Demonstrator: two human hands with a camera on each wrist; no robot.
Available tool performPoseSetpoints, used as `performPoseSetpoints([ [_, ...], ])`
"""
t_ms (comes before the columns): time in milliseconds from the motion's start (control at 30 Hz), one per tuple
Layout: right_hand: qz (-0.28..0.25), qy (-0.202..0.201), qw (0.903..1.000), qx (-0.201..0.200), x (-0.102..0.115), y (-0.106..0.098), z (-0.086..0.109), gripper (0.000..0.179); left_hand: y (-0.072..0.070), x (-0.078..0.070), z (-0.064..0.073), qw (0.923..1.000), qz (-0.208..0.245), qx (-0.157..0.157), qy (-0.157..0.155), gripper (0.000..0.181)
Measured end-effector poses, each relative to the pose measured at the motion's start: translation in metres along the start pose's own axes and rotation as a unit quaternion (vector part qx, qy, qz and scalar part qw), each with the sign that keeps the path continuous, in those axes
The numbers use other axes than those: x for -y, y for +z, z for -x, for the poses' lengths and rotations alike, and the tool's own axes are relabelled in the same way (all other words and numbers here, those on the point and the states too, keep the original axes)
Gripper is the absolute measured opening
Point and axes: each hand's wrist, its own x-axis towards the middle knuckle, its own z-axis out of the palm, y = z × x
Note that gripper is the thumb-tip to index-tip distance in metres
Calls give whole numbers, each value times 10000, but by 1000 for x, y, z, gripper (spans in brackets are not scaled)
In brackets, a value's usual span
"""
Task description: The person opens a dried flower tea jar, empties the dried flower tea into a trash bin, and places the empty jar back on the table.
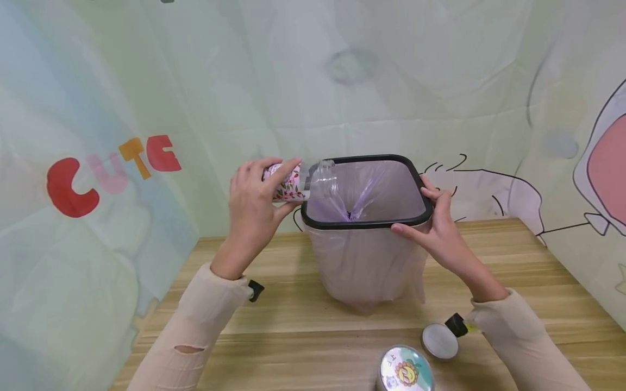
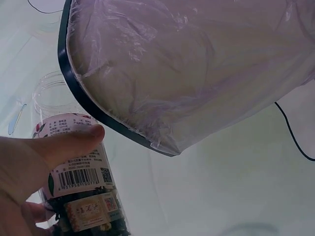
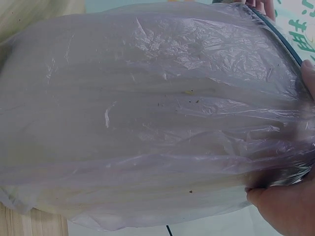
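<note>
My left hand (image 1: 254, 198) grips a clear jar (image 1: 324, 182) with a flowery label, tipped on its side so that its uncapped mouth points over the left rim of a trash bin (image 1: 364, 260). In the left wrist view, dark dried pieces lie in the base end of the jar (image 2: 76, 179), beneath a barcode label. A thin purplish bag lines the bin and hangs down outside under the black rim (image 1: 362, 224). My right hand (image 1: 442, 231) holds the bin's right front corner, thumb on the rim and fingers along the side.
On the wooden table (image 1: 283, 331) near the front stand a round container (image 1: 407, 372) with a sunflower picture on top and a silver lid (image 1: 440, 341). Printed cloth walls (image 1: 274, 70) enclose the table at the back and sides.
</note>
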Motion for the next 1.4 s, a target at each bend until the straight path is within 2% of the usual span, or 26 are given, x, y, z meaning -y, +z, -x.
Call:
performPoseSetpoints([
  [333,67,-39,10000,5,2,0,-1,72,2,-1,-4,9995,-118,-21,276,75],
  [500,-59,-24,10000,23,3,0,-1,72,2,-2,-6,9990,-174,11,417,75],
  [1400,-196,29,9998,56,0,0,1,70,1,-2,-12,9946,-561,-72,875,70],
])
